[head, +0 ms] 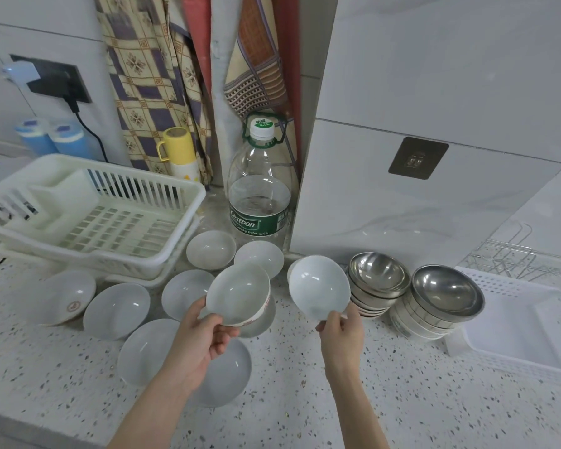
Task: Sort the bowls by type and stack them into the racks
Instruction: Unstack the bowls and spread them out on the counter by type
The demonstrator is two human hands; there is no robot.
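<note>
- Near the bench's back left edge I see the cream dish rack (88, 209), slatted, with nothing in it that I can make out.
- White bowls (117, 311) lie loose on the bench in front of the rack and toward the middle, mouths up, some touching, none stacked in a rack yet.
- My left hand (208, 335) grips a white bowl with red print (238, 294) by its near rim, tilted, above the loose ones.
- My right hand (340, 332) pinches a plain white bowl (319, 286) at its lower rim, mouth tipped toward me.
- I judge the step is pairing like with like: I would nest only matching bowls, keep the printed one apart from the plain, and lower each level so rims do not knock.
- Right of my hands, two leaning stacks of steel bowls (415, 293) stand touching.
- At the right edge lies a white perforated basket (515, 286), apparently holding nothing, with a wire rack (512, 257) behind it.
</note>
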